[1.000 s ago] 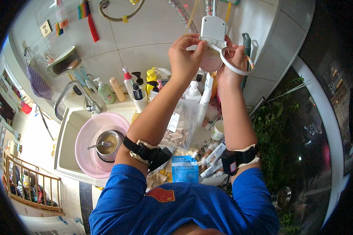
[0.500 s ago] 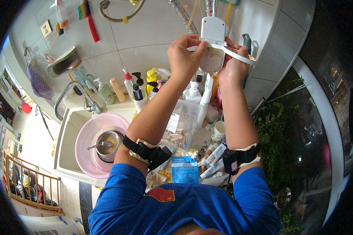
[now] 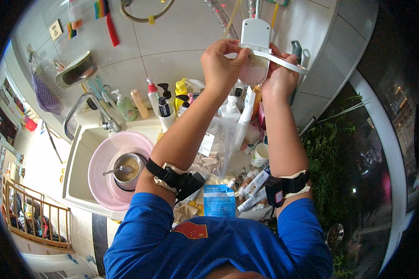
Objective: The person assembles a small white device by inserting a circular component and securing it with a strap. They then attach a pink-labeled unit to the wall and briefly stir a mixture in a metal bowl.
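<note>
A white box-shaped wall fixture hangs at the upper middle, a thin pipe or cord running up from it. Below it sit a flat white curved holder, jutting to the right, and a translucent rounded piece. With thumb and fingers closed, my left hand pinches the holder's left end, just under the box. My right hand is closed around the holder's right part; some of its fingers are hidden behind it. Both arms reach up over the cluttered counter.
At left, a pink basin with a metal bowl stands in the sink beneath a curved faucet. Pump bottles, a clear bag, a paper cup, tubes and a blue packet crowd the counter.
The view has shifted slightly, so the fixture and both hands sit a little further right. Both hands keep the same grip on the white holder.
</note>
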Motion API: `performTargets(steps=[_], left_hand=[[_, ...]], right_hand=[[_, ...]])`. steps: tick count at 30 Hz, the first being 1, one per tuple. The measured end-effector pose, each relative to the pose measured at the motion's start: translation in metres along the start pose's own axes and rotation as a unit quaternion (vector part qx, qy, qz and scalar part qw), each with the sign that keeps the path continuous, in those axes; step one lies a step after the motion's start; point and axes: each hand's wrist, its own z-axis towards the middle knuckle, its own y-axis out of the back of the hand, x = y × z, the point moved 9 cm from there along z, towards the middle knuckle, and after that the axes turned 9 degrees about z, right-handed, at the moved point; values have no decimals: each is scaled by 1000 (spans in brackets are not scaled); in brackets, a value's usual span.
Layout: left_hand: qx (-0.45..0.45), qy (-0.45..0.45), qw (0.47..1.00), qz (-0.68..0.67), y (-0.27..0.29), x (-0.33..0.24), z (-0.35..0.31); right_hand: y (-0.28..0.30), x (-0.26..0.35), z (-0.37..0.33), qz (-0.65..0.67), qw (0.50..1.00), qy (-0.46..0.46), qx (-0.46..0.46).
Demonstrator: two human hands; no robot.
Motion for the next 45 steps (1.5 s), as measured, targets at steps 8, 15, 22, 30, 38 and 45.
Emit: performTargets(steps=[8,15,22,30,38,45], left_hand=[[6,65,997,-33,-2,8,-1],[1,99,994,-43,0,7,-2],[7,154,987,-45,-1,14,-8],[-25,192,969,-154,-5,24,-13],[138,353,851,-364,-43,48,-26],[143,342,849,-376,-42,46,-21]], right_hand=[[2,-1,1,13,1000,-1,-1],[3,0,1,1,1000,9,-3],[3,-3,0,-2,1000,2,-8],[3,-4,1,5,1000,-5,-7],[7,-8,3,14,999,-39,-13],[13,-12,6,-5,996,-91,-3]])
